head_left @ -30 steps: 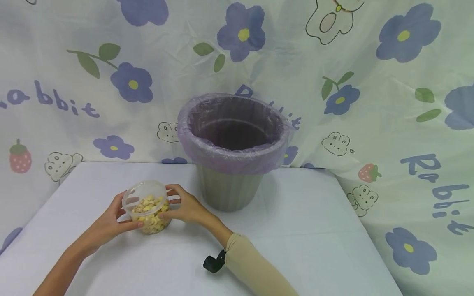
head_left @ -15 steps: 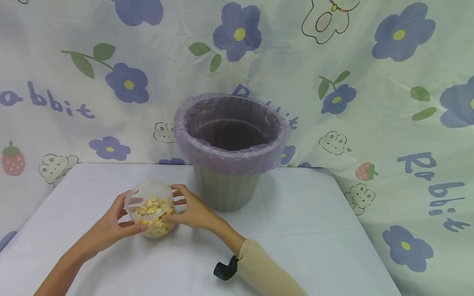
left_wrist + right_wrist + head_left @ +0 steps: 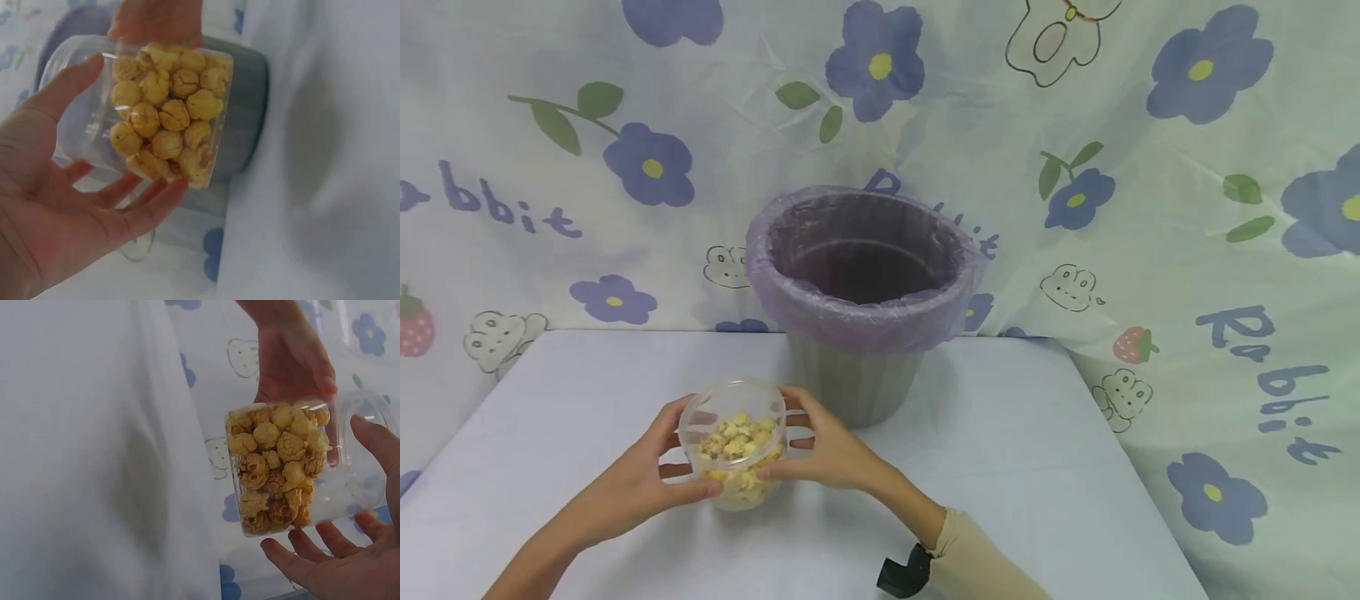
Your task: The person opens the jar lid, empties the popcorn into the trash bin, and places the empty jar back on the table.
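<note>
The clear, cylindrical plastic tub [image 3: 735, 462] of pale-yellow, rounded popcorn [image 3: 741, 435] is, in the head view, held in front and to the left of the grey, tapered plastic bin [image 3: 853, 383] with the translucent purple bag liner [image 3: 865, 329]. The left hand [image 3: 640, 479] grips the wall farther from the bin; the right hand [image 3: 831, 450] grips the wall nearer the bin. This opposed grip probably balances the load and leaves the tub's mouth, apparently uncovered, free of obstruction. The tub is kept near upright, presumably to retain the contents. The liner is folded over the bin's rim, likely to prevent slippage and hold its opening wide. The bin stands on the white-covered table [image 3: 1037, 433]. In the left wrist view, the tub lies directly across the line of sight to the bin; the left thumb [image 3: 78, 84] and separated fingers [image 3: 165, 197] pinch the tub between them. In the right wrist view, the right thumb [image 3: 374, 439] opposes spread fingers [image 3: 290, 557] around the tub; contact at each fingertip cannot be confirmed. The tub's base appears clear of the table, so both hands evidently carry its weight.
</note>
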### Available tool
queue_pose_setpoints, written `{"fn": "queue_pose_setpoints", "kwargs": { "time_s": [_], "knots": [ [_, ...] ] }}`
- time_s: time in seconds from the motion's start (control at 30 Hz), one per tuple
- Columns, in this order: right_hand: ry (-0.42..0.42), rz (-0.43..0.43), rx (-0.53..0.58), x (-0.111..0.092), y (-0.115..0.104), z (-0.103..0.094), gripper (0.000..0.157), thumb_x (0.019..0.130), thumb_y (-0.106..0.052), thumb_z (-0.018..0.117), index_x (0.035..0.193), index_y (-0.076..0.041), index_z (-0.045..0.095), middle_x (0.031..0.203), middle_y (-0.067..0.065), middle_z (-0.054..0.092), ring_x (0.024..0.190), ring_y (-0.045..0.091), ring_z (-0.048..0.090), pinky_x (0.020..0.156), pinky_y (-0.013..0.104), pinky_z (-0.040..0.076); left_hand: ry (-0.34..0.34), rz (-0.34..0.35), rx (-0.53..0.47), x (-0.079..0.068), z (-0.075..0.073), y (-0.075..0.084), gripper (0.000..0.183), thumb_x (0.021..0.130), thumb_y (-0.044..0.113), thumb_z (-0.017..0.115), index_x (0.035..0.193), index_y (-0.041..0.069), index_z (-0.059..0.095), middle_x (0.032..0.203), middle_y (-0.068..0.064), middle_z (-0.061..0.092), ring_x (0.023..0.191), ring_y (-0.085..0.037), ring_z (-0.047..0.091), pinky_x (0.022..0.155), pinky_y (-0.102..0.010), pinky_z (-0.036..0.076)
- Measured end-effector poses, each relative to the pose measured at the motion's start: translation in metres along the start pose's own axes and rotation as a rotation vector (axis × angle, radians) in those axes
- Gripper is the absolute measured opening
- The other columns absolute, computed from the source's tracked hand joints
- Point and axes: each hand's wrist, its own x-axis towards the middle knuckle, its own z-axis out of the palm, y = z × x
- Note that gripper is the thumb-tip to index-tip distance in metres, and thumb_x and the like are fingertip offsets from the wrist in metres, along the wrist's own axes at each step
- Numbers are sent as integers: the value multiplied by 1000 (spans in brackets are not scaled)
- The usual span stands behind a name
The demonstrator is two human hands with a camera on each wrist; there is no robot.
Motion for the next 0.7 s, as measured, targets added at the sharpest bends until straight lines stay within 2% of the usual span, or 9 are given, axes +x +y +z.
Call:
{"fn": "queue_pose_setpoints", "kwargs": {
  "time_s": [0.07,0.13,0.23,0.47,0.57,0.7],
  "knots": [
    [-4,-16,11,-8,-2,-4,90,80,-9,84,153,-17,32,143,0,45,126,11,50,98,27,47,-11,11,-10,1,4,7,93,84,16,82,154,15,21,143,-13,41,117,-2,48,83,-30,55],
    [-10,-34,22,-15,-4,-9,90,80,-7,84,153,-17,31,145,0,43,127,13,50,98,27,47,-20,23,-21,2,9,15,93,83,17,83,154,15,23,143,-13,42,116,-1,48,84,-31,55],
    [-16,-63,28,-25,-5,-18,90,80,-5,84,152,-19,32,147,1,42,130,15,49,100,29,46,-32,41,-31,4,17,26,93,82,19,84,153,16,24,140,-12,44,116,-7,51,84,-32,56],
    [-6,-78,-22,-46,-11,-37,94,78,-7,86,152,-26,32,148,-3,41,131,14,46,103,32,44,-74,112,-63,16,34,47,90,82,21,85,152,19,28,138,-10,47,119,-38,51,84,-34,56],
    [-7,-103,-31,-53,-9,-44,97,76,-4,86,153,-26,30,149,-2,39,132,16,45,105,37,44,-98,139,-81,23,41,52,89,82,22,85,151,19,29,138,-10,47,120,-40,50,84,-35,56],
    [-16,-91,-24,-63,-8,-55,103,76,-6,87,155,-29,25,150,-4,36,133,17,44,107,39,41,-132,150,-105,34,51,58,88,81,24,86,150,23,31,138,-10,47,121,-39,49,84,-37,56]
  ]
}}
